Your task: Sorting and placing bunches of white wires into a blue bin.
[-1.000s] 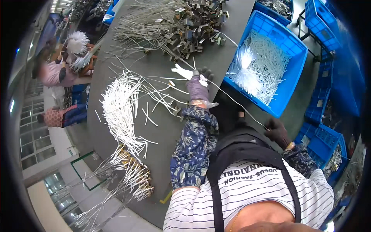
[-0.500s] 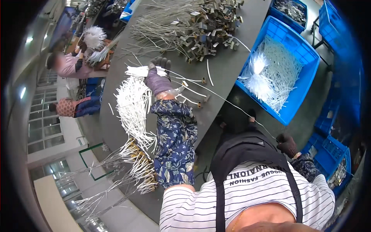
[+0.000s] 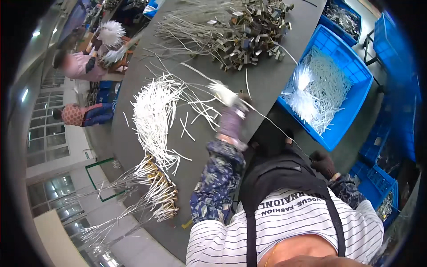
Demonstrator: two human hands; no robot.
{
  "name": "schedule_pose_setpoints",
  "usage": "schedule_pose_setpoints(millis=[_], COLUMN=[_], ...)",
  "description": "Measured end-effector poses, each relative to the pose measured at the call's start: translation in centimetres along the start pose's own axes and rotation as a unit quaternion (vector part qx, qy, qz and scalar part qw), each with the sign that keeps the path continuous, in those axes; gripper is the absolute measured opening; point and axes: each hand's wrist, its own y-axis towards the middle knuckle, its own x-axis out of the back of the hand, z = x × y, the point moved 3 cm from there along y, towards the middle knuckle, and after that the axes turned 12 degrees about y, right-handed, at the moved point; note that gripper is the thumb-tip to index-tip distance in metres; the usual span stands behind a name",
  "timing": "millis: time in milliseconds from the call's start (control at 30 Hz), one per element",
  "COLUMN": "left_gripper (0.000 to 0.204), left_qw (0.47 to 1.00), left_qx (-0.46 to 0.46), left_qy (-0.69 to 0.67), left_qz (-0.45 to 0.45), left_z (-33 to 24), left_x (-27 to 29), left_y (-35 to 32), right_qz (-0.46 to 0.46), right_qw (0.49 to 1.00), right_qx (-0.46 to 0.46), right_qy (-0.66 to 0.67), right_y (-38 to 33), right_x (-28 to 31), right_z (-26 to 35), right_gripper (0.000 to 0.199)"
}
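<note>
My left hand [image 3: 233,116], in a purple-grey glove and smeared by motion, is closed round a bundle of white wires [image 3: 222,92] over the table's right part. Loose white wires trail leftward from it. To its left lies a large heap of cut white wires [image 3: 153,118]. Down by my right hip, my right hand [image 3: 323,164] in a dark glove is closed at the end of one long thin wire [image 3: 280,127]. That wire stretches slantwise up to the left hand. How the fingers hold it is too small to see.
At the table's far end are many wires with small metal blocks [image 3: 253,38]. Yellow-ended wires [image 3: 162,191] lie at the near left edge. A blue crate [image 3: 351,118] of white wires stands right, more blue bins [image 3: 373,178] beside me. Two people [image 3: 82,66] are at the left.
My left hand has moved right and nearer, from beside the white heap, with the white bundle in it. Loose wires now lie spread where it was. My right hand has hardly moved.
</note>
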Motion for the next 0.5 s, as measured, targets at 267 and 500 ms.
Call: schedule_pose_setpoints(millis=[267, 500], left_gripper=[0.036, 0.034], left_qw=[0.978, 0.949], left_qx=[0.059, 0.204], left_qy=[-0.025, 0.205], left_qz=[-0.196, -0.129], left_z=[16.3, 8.4], left_x=[5.0, 9.2], left_y=[-3.4, -2.0], right_qz=[0.205, 0.038], right_qw=[0.952, 0.797], right_qx=[0.227, 0.503], right_qy=[0.008, -0.332], right_y=[3.4, 11.8], right_x=[-16.6, -21.6], right_z=[19.4, 29.6], right_gripper=[0.062, 0.063])
